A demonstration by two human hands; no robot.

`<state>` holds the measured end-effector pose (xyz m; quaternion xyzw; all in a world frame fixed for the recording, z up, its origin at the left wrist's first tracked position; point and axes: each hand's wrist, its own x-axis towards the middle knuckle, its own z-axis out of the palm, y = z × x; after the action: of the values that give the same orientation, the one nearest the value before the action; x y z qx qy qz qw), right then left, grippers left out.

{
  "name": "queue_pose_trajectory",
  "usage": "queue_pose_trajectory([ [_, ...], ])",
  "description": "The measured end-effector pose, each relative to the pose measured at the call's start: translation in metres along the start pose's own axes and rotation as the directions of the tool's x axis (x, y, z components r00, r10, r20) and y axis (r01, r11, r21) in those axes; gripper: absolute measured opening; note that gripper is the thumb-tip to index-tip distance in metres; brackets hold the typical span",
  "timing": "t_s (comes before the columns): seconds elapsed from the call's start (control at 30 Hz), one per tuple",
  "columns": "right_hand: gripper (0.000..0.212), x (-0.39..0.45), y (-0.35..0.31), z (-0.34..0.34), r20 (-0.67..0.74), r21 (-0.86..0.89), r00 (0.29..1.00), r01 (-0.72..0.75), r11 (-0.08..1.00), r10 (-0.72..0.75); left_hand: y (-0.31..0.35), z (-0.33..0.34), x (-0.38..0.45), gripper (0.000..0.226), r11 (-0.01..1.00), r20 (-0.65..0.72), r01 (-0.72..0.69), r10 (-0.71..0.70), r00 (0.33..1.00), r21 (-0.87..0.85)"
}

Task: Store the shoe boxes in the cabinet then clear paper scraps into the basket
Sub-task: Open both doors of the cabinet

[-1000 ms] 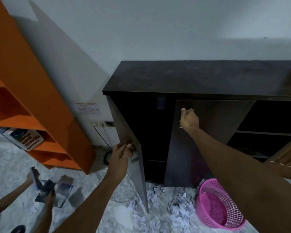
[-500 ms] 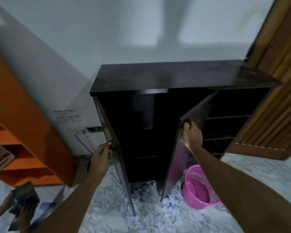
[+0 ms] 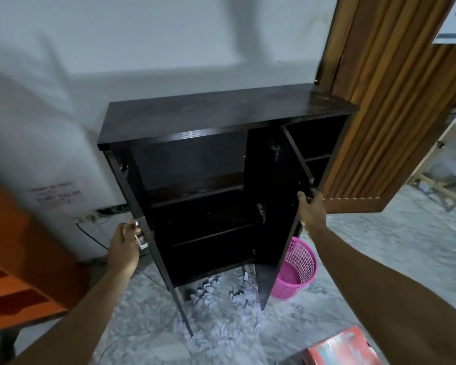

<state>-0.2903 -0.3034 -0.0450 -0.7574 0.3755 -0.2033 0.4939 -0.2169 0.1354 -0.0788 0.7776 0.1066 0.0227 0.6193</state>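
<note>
My left hand point(image 3: 124, 245) grasps the left door's handle point(image 3: 142, 239). My right hand point(image 3: 312, 210) grips the right door point(image 3: 277, 206) edge. Cabinet point(image 3: 221, 111) stands open.

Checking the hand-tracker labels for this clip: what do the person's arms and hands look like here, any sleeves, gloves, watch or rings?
Both arms are bare as far as the frame shows, with no sleeve in view. The left hand and right hand wear no gloves. No watch, band or ring is visible on either wrist or on the fingers that show, though motion blur softens fine detail.
</note>
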Motion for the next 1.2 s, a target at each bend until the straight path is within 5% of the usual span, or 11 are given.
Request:
queue_pose_trajectory([
  [0.43,0.078,0.020,0.006,-0.036,-0.032,-0.104,0.983,-0.183,0.978,0.180,0.051,-0.025,-0.041,0.038,0.943,-0.299,0.249,-0.178,0.938,0.221],
  [0.7,0.056,0.007,0.023,-0.048,0.033,-0.153,0.987,-0.152,0.977,0.158,0.054,-0.031,-0.105,0.035,0.970,-0.464,0.083,0.035,0.885,0.230],
  [0.87,0.031,-0.033,0.056,-0.048,0.143,-0.178,0.987,-0.051,0.983,0.077,0.033,-0.007,-0.157,0.010,0.930,-0.236,-0.208,0.285,0.929,0.304],
  [1.0,0.028,-0.064,0.078,-0.047,0.216,-0.173,0.976,0.013,0.985,0.025,0.006,0.023,-0.163,0.007,0.922,0.048,-0.244,0.241,0.969,0.300],
  [1.2,0.030,-0.078,0.083,-0.034,0.261,-0.138,0.965,0.034,0.990,0.003,0.007,0.058,-0.131,0.018,0.908,0.320,-0.284,0.182,0.930,0.309],
])
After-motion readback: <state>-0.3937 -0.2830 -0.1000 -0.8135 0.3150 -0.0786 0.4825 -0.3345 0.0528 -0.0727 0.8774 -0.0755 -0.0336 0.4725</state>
